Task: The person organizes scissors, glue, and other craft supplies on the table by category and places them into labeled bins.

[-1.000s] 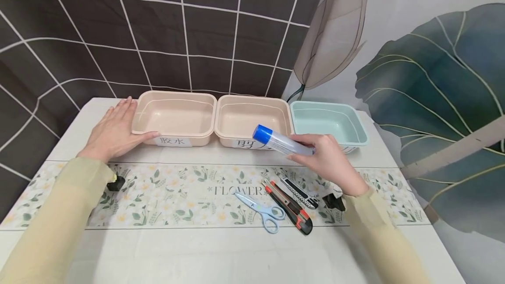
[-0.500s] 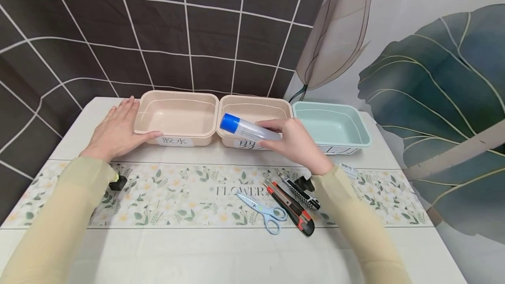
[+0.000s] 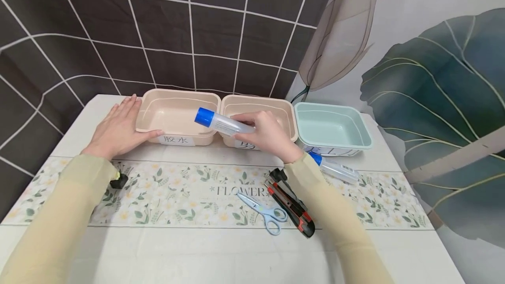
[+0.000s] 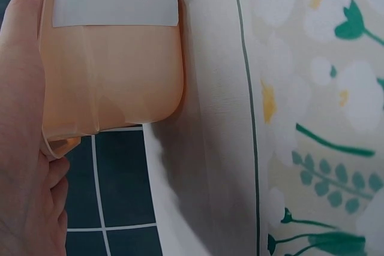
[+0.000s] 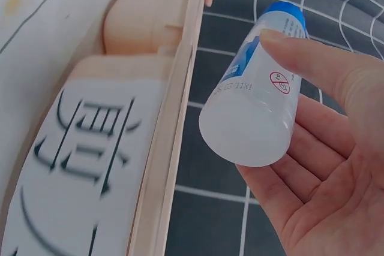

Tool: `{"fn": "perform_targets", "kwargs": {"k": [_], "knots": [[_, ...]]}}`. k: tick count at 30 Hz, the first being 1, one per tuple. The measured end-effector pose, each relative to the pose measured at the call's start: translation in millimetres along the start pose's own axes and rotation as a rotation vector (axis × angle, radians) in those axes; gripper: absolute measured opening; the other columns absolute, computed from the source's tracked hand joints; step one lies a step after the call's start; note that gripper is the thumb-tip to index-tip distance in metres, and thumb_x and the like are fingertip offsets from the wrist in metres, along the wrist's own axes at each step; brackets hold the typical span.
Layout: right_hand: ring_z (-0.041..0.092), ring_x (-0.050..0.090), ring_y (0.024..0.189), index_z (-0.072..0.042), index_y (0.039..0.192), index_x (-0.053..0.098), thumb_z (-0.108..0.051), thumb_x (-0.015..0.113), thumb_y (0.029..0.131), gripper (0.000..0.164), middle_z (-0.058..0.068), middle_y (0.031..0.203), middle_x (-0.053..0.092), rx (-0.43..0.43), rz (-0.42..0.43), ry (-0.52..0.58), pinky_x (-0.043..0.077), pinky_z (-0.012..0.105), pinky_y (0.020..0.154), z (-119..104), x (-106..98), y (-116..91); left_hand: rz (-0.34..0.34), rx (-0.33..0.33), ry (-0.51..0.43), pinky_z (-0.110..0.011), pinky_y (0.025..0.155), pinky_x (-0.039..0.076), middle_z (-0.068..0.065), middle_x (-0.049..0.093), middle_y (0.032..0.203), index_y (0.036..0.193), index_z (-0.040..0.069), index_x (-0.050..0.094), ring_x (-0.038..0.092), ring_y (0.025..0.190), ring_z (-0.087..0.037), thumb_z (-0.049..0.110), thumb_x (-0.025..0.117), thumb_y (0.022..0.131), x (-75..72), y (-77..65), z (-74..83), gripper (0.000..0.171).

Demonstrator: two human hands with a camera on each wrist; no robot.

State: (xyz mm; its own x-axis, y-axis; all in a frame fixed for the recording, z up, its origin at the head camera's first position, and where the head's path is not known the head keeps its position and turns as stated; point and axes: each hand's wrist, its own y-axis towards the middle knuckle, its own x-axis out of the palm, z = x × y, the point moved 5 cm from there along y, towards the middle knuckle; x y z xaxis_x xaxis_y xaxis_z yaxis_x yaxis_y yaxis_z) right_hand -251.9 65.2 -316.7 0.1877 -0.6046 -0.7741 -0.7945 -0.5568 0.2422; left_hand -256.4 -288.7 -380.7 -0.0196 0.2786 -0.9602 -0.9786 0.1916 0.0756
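Note:
In the head view my right hand pinches a clear glue bottle between thumb and fingers. Its blue cap points left, over the right end of the left beige bin. The right wrist view shows the bottle's round base toward the camera, with the thumb along its label. My left hand rests at that bin's left end, fingers straight along the side and thumb on the front rim. The bin's front label reads 胶水. Below my right hand is the middle beige bin, its label partly covered.
A mint bin stands at the right end of the row. Before it lies a second blue-capped glue bottle, partly behind the sleeve. Blue scissors and black-and-red utility knives lie on the floral cloth. A tiled backdrop rises behind.
My right hand has carried the glue bottle leftward, from in front of the middle and mint bins to the left bin's right end. The left hand stays at the left bin.

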Motion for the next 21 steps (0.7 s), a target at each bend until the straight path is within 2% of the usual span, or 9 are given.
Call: {"fn": "perform_targets", "kwargs": {"k": [5, 10, 15, 21], "knots": [[0.01, 0.068, 0.094, -0.007, 0.127, 0.073, -0.013, 0.083, 0.086, 0.042, 0.003, 0.114, 0.074, -0.022, -0.005, 0.04, 0.056, 0.026, 0.081, -10, 11, 22, -0.006, -0.006, 0.002, -0.048, 0.124, -0.004, -0.029, 0.007, 0.165, 0.159, -0.008, 0.01, 0.003, 0.153, -0.041, 0.075, 0.055, 0.089, -1.4, 4.4, 0.5, 0.117], [0.01, 0.069, 0.093, -0.003, 0.125, 0.072, -0.012, 0.083, 0.085, 0.043, 0.007, 0.113, 0.074, -0.042, -0.008, 0.051, 0.055, 0.022, 0.081, -23, 23, 51, -0.011, -0.014, 0.01, -0.05, 0.124, -0.002, -0.028, 0.007, 0.166, 0.159, -0.007, 0.01, 0.004, 0.153, -0.042, 0.075, 0.056, 0.089, -1.8, 4.1, -0.8, 0.118], [0.01, 0.069, 0.093, -0.006, 0.128, 0.072, -0.015, 0.086, 0.084, 0.046, 0.005, 0.114, 0.074, -0.028, -0.043, 0.057, 0.053, 0.02, 0.08, -28, 42, 82, -0.013, -0.011, 0.017, -0.051, 0.124, -0.001, -0.029, 0.008, 0.165, 0.159, -0.008, 0.011, 0.006, 0.152, -0.043, 0.075, 0.055, 0.089, -2.9, 2.2, -0.1, 0.117], [0.01, 0.066, 0.091, -0.01, 0.122, 0.076, -0.021, 0.087, 0.083, 0.042, 0.001, 0.108, 0.076, -0.013, -0.127, -0.071, 0.051, 0.019, 0.078, -29, 71, 117, -0.019, -0.015, 0.022, -0.05, 0.124, -0.003, -0.028, 0.007, 0.165, 0.159, -0.007, 0.01, 0.004, 0.153, -0.042, 0.076, 0.054, 0.089, -3.1, -0.1, -0.6, 0.118]]}}
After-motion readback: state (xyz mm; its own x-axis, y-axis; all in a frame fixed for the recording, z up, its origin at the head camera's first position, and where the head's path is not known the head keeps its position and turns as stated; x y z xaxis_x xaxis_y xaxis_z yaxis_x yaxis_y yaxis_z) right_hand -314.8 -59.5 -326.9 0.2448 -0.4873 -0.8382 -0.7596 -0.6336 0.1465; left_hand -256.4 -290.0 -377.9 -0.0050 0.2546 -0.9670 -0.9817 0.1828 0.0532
